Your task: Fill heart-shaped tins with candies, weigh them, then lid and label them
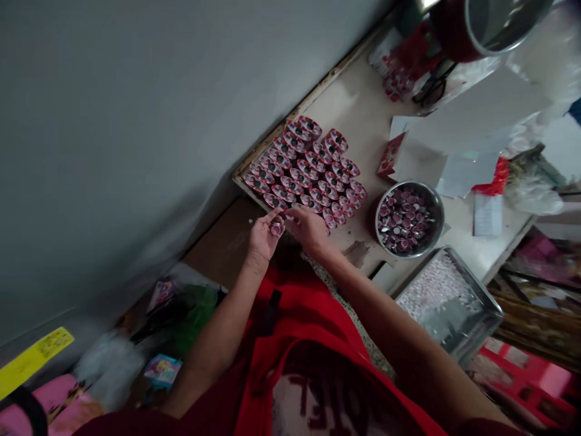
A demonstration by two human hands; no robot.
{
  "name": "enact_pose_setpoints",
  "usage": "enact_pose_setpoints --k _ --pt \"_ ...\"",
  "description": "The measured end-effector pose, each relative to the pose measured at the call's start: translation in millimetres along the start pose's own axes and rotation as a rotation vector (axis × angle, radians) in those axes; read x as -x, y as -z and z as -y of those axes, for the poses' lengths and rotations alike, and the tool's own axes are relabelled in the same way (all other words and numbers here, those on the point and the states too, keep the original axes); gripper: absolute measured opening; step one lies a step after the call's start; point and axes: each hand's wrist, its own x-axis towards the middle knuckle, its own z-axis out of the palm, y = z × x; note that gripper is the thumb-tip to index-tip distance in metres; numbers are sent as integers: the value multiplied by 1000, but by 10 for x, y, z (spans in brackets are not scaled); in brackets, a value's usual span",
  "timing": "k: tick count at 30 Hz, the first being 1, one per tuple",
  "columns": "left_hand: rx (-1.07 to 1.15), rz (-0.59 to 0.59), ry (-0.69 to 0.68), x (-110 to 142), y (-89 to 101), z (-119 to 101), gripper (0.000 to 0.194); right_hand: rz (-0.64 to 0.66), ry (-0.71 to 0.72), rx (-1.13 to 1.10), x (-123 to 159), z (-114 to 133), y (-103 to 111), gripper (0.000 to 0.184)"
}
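My left hand [265, 236] is held up at the table's near edge. Its fingers curl round a small round pink-and-silver cap [276, 228]; whether more lie beneath cannot be seen. Fingertips pinched, my right hand [308, 227] meets the left one, and whatever is between them is too small to make out. Just beyond both hands stand rows of red-and-pink oval printed pieces [299, 177], many with a dark round spot in the middle. To the right, a round metal bowl [440, 223] holds many small pink-and-silver caps like the one in my left hand.
A metal tray [492, 315] of tiny pale pieces sits right of my right forearm. Behind the bowl lie an open white carton [420, 151] and dark-framed glasses [431, 91]. A big pot [472, 36] stands at the far right. The grey wall [136, 121] borders the table's left.
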Motion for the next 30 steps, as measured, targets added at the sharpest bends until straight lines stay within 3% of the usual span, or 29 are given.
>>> enact_pose_setpoints --k 2,5,7,12,17,23,26,30 --pt "-5 5 26 -14 -11 40 34 27 153 -85 156 1 -108 27" --pt "-22 14 95 -29 -9 109 34 37 248 -159 296 -50 -277 25" --pt "-18 14 132 -34 -22 142 33 -35 198 -212 304 -127 -334 23" --pt "57 -27 32 -68 -170 129 27 -182 -217 -171 -20 -434 -186 22" --pt "56 -6 19 -124 -291 49 31 -20 -205 95 -418 -506 36 24" --pt "17 54 -9 -241 -203 36 32 136 -312 269 -670 -407 123 27" --pt "-18 94 -41 -271 -165 52 36 129 -293 281 -693 -453 142 37" --pt "-78 63 -37 -215 -201 44 40 101 -295 185 -548 -483 224 29"
